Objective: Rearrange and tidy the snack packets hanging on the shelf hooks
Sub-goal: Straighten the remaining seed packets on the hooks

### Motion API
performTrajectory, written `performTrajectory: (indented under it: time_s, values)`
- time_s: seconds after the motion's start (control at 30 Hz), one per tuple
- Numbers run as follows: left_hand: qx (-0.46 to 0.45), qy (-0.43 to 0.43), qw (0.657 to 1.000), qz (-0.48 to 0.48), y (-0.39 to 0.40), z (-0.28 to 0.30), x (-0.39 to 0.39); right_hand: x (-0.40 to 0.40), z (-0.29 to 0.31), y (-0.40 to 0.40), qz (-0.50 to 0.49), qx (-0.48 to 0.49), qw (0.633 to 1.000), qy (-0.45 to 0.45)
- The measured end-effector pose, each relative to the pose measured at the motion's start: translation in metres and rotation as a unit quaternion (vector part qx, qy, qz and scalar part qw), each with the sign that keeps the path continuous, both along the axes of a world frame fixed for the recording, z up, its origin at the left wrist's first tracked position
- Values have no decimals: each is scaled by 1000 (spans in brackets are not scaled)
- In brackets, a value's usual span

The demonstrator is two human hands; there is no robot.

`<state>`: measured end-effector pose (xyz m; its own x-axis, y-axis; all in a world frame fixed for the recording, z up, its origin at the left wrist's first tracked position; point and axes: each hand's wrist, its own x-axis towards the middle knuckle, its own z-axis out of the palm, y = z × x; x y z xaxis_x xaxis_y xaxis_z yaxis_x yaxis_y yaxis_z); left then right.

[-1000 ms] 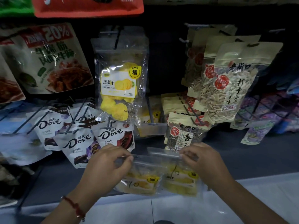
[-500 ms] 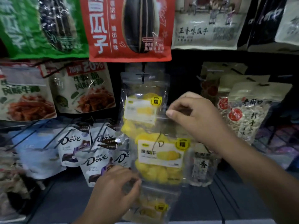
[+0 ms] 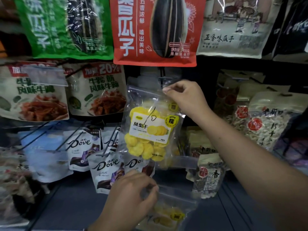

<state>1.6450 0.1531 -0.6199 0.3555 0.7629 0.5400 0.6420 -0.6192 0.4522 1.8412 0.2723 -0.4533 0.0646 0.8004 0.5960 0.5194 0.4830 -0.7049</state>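
Note:
A clear packet of yellow dried pineapple slices hangs in the middle of the display. My right hand pinches its top right corner, right beside the dark metal hook. Whether the packet's hole sits on the hook is hidden by my fingers. Lower down, my left hand holds the top edge of a second pineapple packet, which hangs below the shelf's front. Another packet of the same kind shows faintly behind the raised one.
Dove chocolate pouches hang on hooks just left of my left hand. Beef snack bags hang at upper left, sunflower seed bags fill the top row, and pale seed packets hang at right. A dark shelf base lies below.
My right hand has lifted one pineapple packet from the low shelf edge up to the hook. My left hand has stayed low with the other packet. The view has tilted upward.

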Motion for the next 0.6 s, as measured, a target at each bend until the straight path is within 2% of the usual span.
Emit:
performTrajectory:
  time_s: [0.27, 0.33, 0.4, 0.5, 0.53, 0.6]
  values:
    - [-3, -12, 1000, -14, 8, -3, -1, 9, 4, 20, -23, -37, 999, -11]
    - [0, -16, 1000, -8, 10, -3, -3, 6, 0, 29, -80, 3, 994, -79]
    - [2, -17, 1000, -6, 13, -3, -4, 2, -3, 36, -147, 54, 973, -170]
    - [-5, -19, 1000, -3, 16, -3, -4, -2, -6, 46, -242, 71, 903, -347]
    - [-8, -19, 1000, -3, 17, -3, -4, -2, -8, 49, -267, 77, 884, -376]
    - [-9, -16, 1000, -1, 19, -3, -3, -1, -13, 50, -289, 97, 872, -383]
